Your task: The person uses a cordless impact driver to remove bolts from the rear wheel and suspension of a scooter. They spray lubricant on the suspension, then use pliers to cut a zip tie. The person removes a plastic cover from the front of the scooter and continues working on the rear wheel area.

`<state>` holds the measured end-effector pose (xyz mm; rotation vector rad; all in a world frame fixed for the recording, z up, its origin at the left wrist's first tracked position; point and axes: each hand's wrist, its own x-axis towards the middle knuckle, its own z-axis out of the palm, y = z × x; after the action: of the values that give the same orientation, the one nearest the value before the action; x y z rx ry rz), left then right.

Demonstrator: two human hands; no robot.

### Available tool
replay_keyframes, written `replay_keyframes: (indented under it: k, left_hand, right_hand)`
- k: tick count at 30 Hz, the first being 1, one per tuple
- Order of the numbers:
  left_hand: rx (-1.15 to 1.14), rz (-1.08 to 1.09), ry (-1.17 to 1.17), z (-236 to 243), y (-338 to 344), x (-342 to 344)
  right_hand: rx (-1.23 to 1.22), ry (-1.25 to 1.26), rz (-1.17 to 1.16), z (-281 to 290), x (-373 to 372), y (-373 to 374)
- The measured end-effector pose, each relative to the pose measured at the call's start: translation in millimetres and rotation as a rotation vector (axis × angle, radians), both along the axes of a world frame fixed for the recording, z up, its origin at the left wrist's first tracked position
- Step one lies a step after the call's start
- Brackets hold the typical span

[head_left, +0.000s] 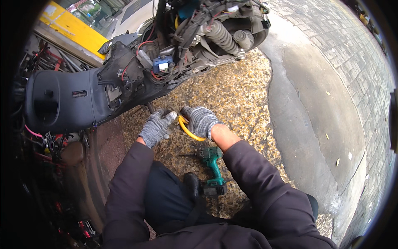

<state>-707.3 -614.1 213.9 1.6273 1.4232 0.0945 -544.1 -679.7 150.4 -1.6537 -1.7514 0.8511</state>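
Observation:
My left hand [155,126] in a grey knit glove has curled fingers near the end of a dark bar below the scooter body; what they hold is hidden. My right hand [201,122], gloved alike, grips a curved yellow tube [189,133] close beside it. A green cordless power tool [214,168] with a black battery lies on the ground below my hands. Above them stands a partly stripped scooter [110,91] with exposed wires, a blue component [159,64] and a coiled shock spring [222,37].
Tools and parts [60,143] crowd the left side, near a round brown seat or pad [72,153]. A yellow barrier [70,27] is at the upper left. Speckled ground [236,91] meets grey concrete [315,103] and brick paving [360,62] on the right. My black shoe [191,184] is below.

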Motion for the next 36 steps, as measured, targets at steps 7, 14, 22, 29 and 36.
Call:
replay_keyframes:
  k: [7, 14, 22, 29, 36]
  left_hand:
    - [-0.223, 0.171, -0.463, -29.2, 25.1, -30.0]
    - [0.178, 0.056, -0.383, -55.4, 65.3, -73.8]
    - [0.487, 0.130, 0.489, -119.4, 104.3, -210.5]
    - [0.397, 0.243, 0.827, -200.6, 80.6, -317.2]
    - [0.367, 0.216, 0.982, -174.0, 75.5, -309.1]
  right_hand:
    - [0.056, -0.045, 0.027, 14.5, -37.0, -3.3]
    - [0.085, 0.068, 0.068, 6.7, -52.0, 3.4]
    - [0.005, -0.019, 0.010, -26.6, -36.5, 7.1]
    - [-0.153, -0.002, 0.017, -63.6, -30.4, 3.7]
    - [-0.229, -0.008, 0.028, -86.2, -28.5, 5.0]
